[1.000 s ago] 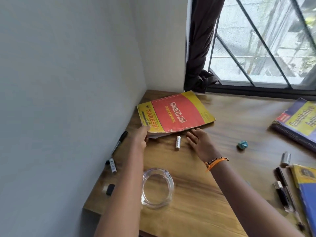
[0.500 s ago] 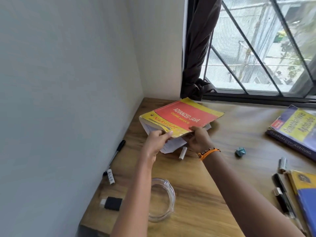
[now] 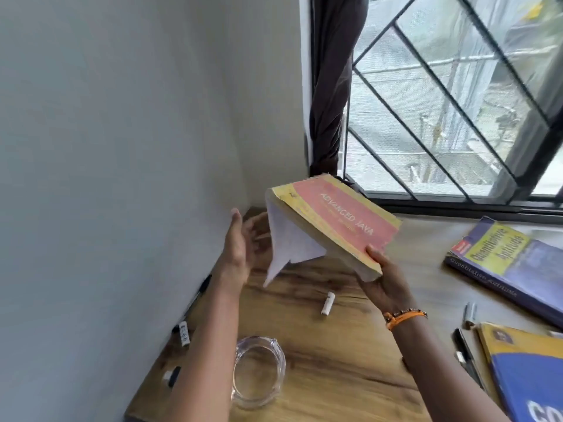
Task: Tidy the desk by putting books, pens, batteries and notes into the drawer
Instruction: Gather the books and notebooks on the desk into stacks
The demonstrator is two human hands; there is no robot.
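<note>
Right hand grips the Java book's near corner, lifted off the desk; left hand spread.

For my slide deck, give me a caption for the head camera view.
Right hand lifts the Advanced Java book off the desk, pages drooping, left hand open beside it.

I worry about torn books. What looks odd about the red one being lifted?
Loose white pages sag from under the red book, which the right hand holds tilted by one corner; the left hand is open beside them.
</note>
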